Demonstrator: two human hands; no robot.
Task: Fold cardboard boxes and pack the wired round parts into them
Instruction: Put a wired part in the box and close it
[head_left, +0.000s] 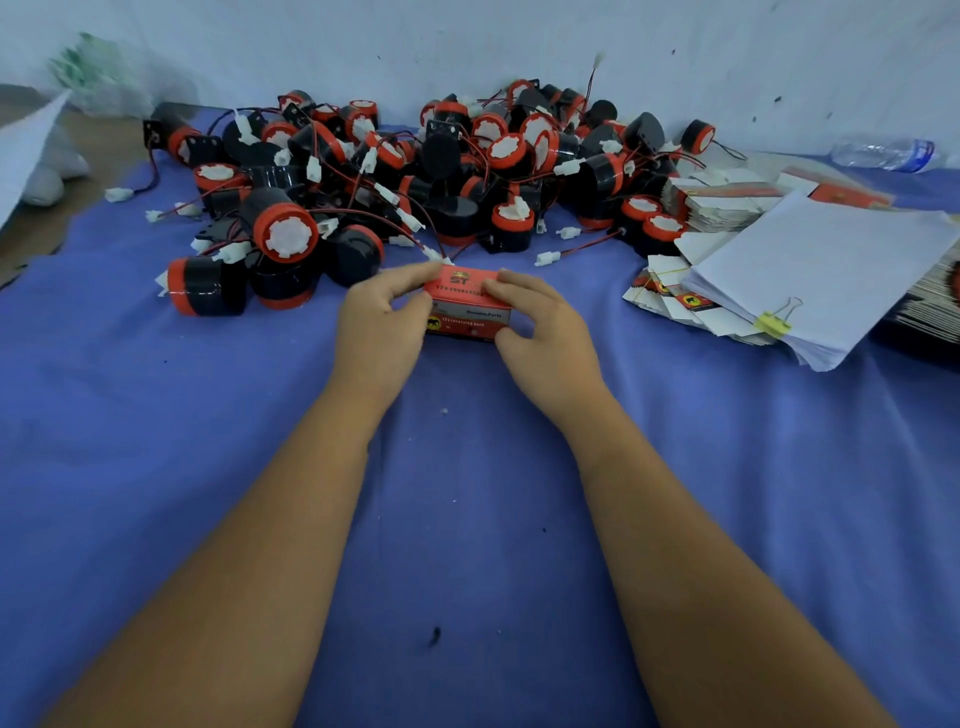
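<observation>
A small red and white cardboard box (464, 306) stands on the blue cloth in the middle of the view. My left hand (379, 327) grips its left end, thumb and fingers curled round the top edge. My right hand (540, 332) holds its right end, fingers over the top and thumb at the front. Just behind the box lies a big heap of black and red round parts (415, 171) with red-black wires and white plugs. One white plug (434, 254) lies right at the box's back edge.
Flat unfolded boxes (670, 296) and a white paper stack with a yellow binder clip (774, 323) lie at the right. A plastic bottle (883, 151) lies far right by the wall. A white bag (41, 156) sits at the left, off the blue cloth (467, 519).
</observation>
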